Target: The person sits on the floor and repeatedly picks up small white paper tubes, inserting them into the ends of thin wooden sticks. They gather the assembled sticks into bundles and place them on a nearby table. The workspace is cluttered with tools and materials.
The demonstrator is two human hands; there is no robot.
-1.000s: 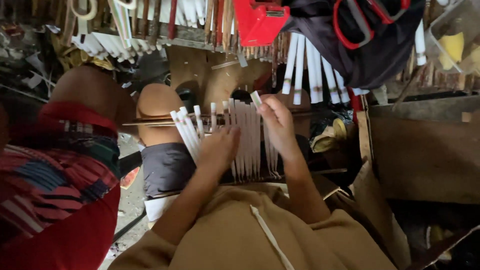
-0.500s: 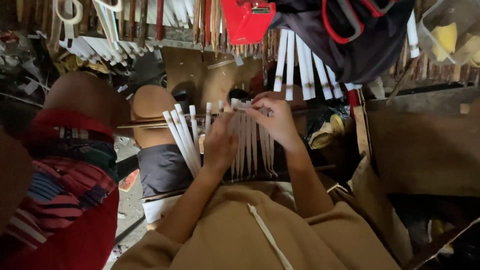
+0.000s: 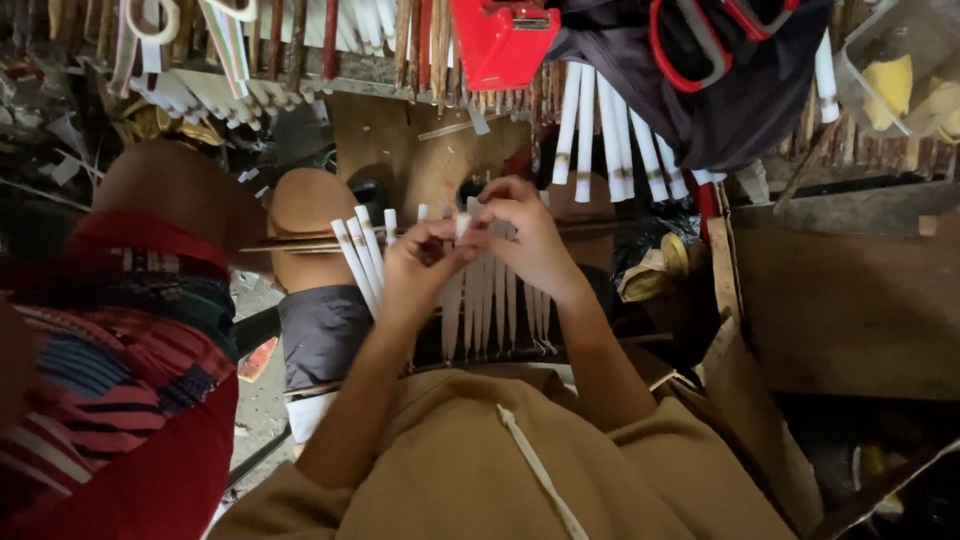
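Both hands have come together over the lap since 0.5 s ago: the left hand (image 3: 425, 270), which then lay flat on the row of white sticks (image 3: 490, 305), has lifted and curled, and the right hand (image 3: 525, 240), which was spread over the top ends, now meets it at 1 stick's upper tip. Compared with 1.0 s ago, when the right hand reached out over the far ends and the left palm pressed the middle of the row, the work has narrowed from the whole row to a single tip. That suggests the row is settled for now and attention has gone to 1 piece. The grip: fingertips of both hands are pinched nearly closed around the small white end (image 3: 463, 225); how tightly, or whether thread is also held, cannot be told. The sticks lie side by side across the lap, ends pointing away, resting between 2 thin rods (image 3: 290, 243), with 3 more sticks (image 3: 358, 255) fanned out just left of the left hand. The bare knee (image 3: 305, 215) below them has not moved. To the left, another person's striped red cloth (image 3: 110, 370) fills the edge as before. The red box (image 3: 500, 40) and the scissors (image 3: 700, 45) hang above, unchanged apart from a slight camera shift.
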